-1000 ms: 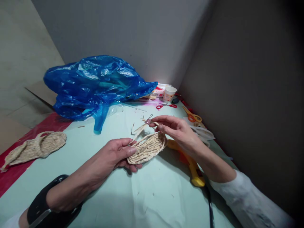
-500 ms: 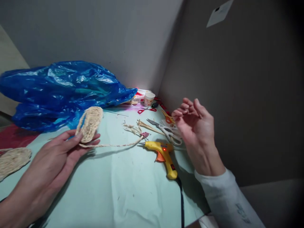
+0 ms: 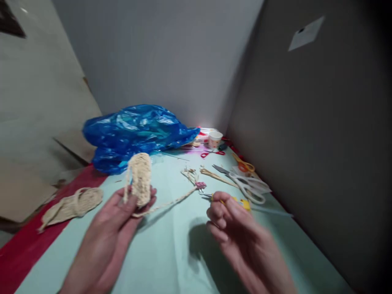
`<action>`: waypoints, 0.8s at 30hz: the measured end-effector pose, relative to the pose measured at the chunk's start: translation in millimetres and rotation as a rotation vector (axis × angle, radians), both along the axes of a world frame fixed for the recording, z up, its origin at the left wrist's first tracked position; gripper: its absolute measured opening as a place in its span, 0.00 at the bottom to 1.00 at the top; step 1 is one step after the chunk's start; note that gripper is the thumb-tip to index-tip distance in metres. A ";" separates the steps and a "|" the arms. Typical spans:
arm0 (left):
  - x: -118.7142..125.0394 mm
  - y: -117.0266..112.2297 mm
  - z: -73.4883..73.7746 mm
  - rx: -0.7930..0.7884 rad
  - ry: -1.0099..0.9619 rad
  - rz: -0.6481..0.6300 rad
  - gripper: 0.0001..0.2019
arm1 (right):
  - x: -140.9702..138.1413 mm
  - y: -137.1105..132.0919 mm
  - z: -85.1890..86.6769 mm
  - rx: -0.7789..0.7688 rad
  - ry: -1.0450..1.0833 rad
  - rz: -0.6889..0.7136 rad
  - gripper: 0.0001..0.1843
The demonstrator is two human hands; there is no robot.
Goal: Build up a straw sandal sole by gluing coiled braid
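Note:
My left hand [image 3: 118, 218] is closed on a small oval sole of coiled straw braid [image 3: 142, 179], held upright. From its lower end a braided straw cord [image 3: 171, 202] runs right to a pink clip [image 3: 200, 185] on the table. Raised above the table, my right hand [image 3: 225, 220] has its fingers loosely bent and somewhat apart, with nothing visible in them. Just behind it lies a yellow glue gun [image 3: 245, 203], whose handle and trigger are hidden by the hand.
A larger woven straw sole [image 3: 81, 203] lies at left. Behind are a blue plastic bag [image 3: 137, 128], a paper cup [image 3: 215, 139] and red-handled scissors [image 3: 212, 154]. White-handled scissors [image 3: 246, 188], orange-handled scissors [image 3: 245, 164] and loose straw [image 3: 219, 177] lie at right. Grey walls [image 3: 306, 134] border the table.
The view has swung left. My right hand has come in towards the middle, its fingers more bent, and now covers most of the glue gun. My left hand still holds the straw sole.

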State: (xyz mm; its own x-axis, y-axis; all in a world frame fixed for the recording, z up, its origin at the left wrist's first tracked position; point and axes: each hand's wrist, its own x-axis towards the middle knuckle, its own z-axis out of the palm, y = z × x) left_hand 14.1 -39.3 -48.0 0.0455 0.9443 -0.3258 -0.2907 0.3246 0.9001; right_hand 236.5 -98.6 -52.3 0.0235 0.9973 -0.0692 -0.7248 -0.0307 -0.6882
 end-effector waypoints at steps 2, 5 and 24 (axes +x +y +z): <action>13.7 -12.0 4.2 0.017 -0.113 0.044 0.17 | -9.8 -2.4 -5.7 0.023 -0.247 0.113 0.15; 22.2 -23.0 3.3 0.061 -0.230 0.063 0.21 | -19.5 -2.9 -11.1 0.073 -0.619 0.253 0.19; 26.0 -27.9 -11.5 0.216 -0.235 0.123 0.19 | -49.3 35.7 1.2 0.229 -0.745 0.329 0.16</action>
State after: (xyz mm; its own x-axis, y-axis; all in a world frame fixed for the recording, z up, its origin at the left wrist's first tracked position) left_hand 40.1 -67.2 -59.5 -0.0228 0.9935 -0.1118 -0.5231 0.0834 0.8482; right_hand 187.2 -62.9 -51.1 -0.3111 0.9488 0.0543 -0.0578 0.0381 -0.9976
